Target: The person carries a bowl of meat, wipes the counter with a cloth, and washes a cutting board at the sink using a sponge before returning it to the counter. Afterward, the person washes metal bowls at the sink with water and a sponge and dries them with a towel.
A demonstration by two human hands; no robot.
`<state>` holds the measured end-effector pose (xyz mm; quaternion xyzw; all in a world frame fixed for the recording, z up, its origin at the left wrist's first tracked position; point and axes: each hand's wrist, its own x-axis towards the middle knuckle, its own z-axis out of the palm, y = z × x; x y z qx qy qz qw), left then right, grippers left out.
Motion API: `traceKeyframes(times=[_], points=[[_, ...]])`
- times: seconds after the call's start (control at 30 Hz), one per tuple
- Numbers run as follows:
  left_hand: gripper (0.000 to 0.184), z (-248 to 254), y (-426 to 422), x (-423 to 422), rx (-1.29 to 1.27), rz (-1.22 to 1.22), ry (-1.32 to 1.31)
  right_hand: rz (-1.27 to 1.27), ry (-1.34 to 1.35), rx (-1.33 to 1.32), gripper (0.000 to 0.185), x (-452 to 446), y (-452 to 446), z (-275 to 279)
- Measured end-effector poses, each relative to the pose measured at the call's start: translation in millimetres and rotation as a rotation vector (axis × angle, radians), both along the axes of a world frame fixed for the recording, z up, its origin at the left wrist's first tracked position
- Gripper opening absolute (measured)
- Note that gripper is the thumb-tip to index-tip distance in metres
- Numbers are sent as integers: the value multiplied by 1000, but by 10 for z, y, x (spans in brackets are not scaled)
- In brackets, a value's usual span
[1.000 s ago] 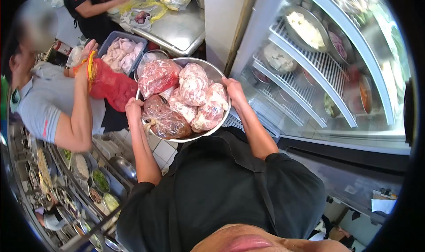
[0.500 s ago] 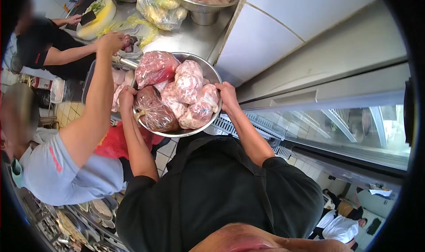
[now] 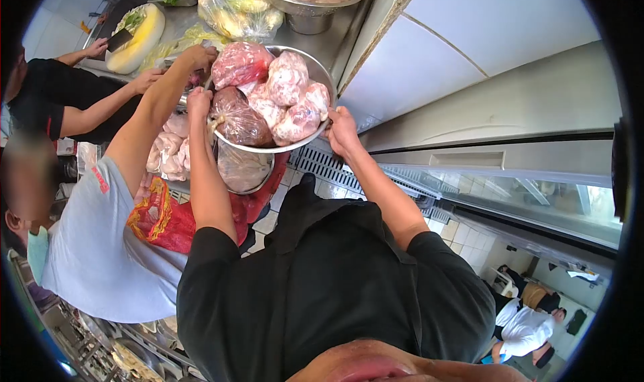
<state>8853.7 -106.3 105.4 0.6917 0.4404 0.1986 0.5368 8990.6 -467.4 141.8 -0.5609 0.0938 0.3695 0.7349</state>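
My left hand (image 3: pixel 199 103) is closed on the left rim of a wide steel bowl (image 3: pixel 320 68), and my right hand (image 3: pixel 342 128) grips its right rim. Several plastic bags of raw meat fill the bowl: a red one (image 3: pixel 241 64) at the far left, a dark brown one (image 3: pixel 240 117) near my left hand, and pale pink ones (image 3: pixel 287 78) to the right. The bowl is tilted a little towards me. Under its near edge shows another round container (image 3: pixel 241 170) with pale, plastic-covered contents.
A co-worker in grey (image 3: pixel 107 248) reaches an arm past my left forearm. Another person in black (image 3: pixel 64 103) holds a cleaver (image 3: pixel 120 40) over a yellow-white board (image 3: pixel 144 43). Raw poultry pieces (image 3: pixel 168 157) lie left. A steel colander (image 3: pixel 312 19) stands ahead; a glass-fronted cabinet (image 3: pixel 523 187) is right.
The bowl has moved forward, away from my body, with both hands still on it. The container beneath and more of the poultry now show. The cabinet's glass front appears narrower.
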Motion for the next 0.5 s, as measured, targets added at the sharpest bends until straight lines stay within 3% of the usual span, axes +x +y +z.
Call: traceKeyframes(times=[0.07, 0.2, 0.27, 0.33, 0.37, 0.4, 0.47, 0.5], points=[[12, -42, 76, 74, 19, -12, -51, 36, -47, -32, 11, 66, 86, -20], [11, 57, 54, 124, 216, 2, 85, 18, -33, -14, 16, 144, 136, -35], [11, -96, 77, 159, 20, 41, -111, 11, -45, 14, 17, 164, 155, -131], [5, -329, 197, 151, 59, 32, -100, 16, -4, 16, 17, 129, 133, -165], [7, -94, 10, 165, 33, 41, -106, 28, 36, 5, 17, 126, 105, -117], [12, -127, -32, 177, 322, 72, 121, 26, 71, 1, 17, 149, 87, -72], [19, -719, 115, 84, 36, 227, -74, 50, 100, -46, 26, 94, -27, -233], [26, -373, -253, 144, -97, 258, -207, 58, 114, -37, 27, 2, -198, -237]])
